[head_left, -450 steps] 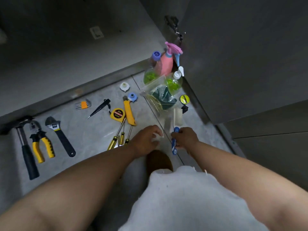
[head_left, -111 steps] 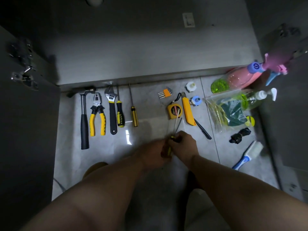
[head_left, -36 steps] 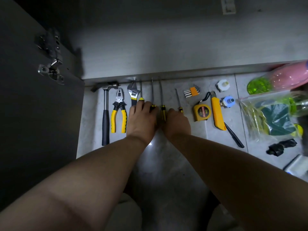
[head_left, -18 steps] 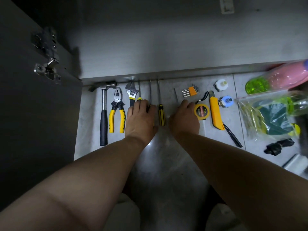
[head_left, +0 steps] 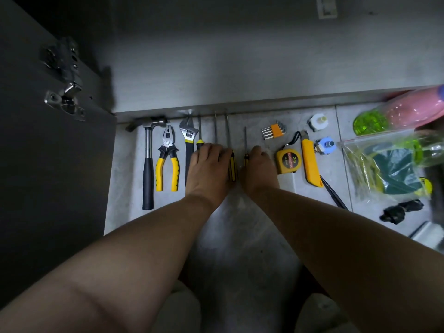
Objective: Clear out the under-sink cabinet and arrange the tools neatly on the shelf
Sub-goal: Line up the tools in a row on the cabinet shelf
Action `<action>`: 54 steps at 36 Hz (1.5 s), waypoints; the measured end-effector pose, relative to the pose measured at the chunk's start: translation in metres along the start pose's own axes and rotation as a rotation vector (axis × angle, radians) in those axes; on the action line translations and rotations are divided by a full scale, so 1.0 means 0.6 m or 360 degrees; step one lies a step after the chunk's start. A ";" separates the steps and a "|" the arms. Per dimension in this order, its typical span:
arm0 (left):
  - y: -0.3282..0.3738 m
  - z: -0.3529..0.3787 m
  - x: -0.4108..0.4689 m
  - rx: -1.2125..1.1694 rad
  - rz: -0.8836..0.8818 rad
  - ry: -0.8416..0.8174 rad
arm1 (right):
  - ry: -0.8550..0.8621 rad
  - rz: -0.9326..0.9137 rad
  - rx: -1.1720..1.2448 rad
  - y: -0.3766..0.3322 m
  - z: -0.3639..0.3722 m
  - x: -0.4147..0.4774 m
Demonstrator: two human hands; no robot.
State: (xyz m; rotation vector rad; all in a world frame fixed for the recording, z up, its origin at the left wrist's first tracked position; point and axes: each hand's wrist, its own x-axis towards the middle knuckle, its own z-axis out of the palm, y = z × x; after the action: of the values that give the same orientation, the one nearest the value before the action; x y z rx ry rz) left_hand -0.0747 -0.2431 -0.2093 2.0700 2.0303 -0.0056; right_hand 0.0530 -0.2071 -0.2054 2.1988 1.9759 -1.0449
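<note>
Tools lie in a row on the tiled floor in front of the open cabinet shelf (head_left: 240, 68): hammer (head_left: 148, 164), yellow pliers (head_left: 168, 162), adjustable wrench (head_left: 189, 137), then several screwdrivers. My left hand (head_left: 209, 171) rests flat, palm down, over the wrench handle and the screwdriver handles. A yellow-black screwdriver (head_left: 232, 169) shows at its right edge. My right hand (head_left: 260, 169) rests on the floor, its inner side against a small screwdriver (head_left: 245, 143). Further right lie hex keys (head_left: 274, 131), a tape measure (head_left: 288, 161) and a yellow utility knife (head_left: 309, 162).
The open cabinet door (head_left: 48, 176) with its hinge (head_left: 63, 92) stands at the left. At the right lie a pink spray bottle (head_left: 408, 109), a plastic bag of sponges (head_left: 389, 164), two small caps, a black pointed tool (head_left: 332, 195) and a black lump (head_left: 401, 211).
My right hand has moved left from the tape measure to the small screwdriver, which now lies straight beside the others. My left hand has stayed on the handles.
</note>
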 end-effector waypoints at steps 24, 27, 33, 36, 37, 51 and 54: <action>0.025 -0.025 0.009 -0.0079 0.0077 -0.0102 | 0.0144 -0.0354 -0.0588 0.063 -0.089 0.047; 0.037 -0.031 0.014 -0.0122 0.0122 -0.0082 | 0.0052 -0.0382 -0.0732 0.065 -0.090 0.053; 0.048 -0.035 0.013 -0.0204 0.0185 -0.0115 | -0.0065 -0.0372 -0.0885 0.054 -0.099 0.079; 0.050 -0.033 0.009 -0.0173 0.0236 -0.0149 | -0.0106 -0.0342 -0.0874 0.048 -0.101 0.088; 0.050 -0.031 0.009 -0.0159 0.0248 -0.0163 | -0.0122 -0.0342 -0.0871 0.046 -0.103 0.090; 0.041 -0.015 0.012 -0.0079 0.0271 -0.0270 | -0.0032 -0.0246 -0.0883 0.107 -0.141 0.012; 0.043 -0.015 0.013 -0.0072 0.0273 -0.0267 | -0.0116 -0.0191 -0.0760 0.101 -0.140 0.014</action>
State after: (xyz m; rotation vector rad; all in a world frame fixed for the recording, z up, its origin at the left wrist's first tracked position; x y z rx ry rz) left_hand -0.0504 -0.2338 -0.1978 2.1313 1.7364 -0.0990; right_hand 0.1457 -0.1766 -0.1692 1.7870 2.0756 -0.5662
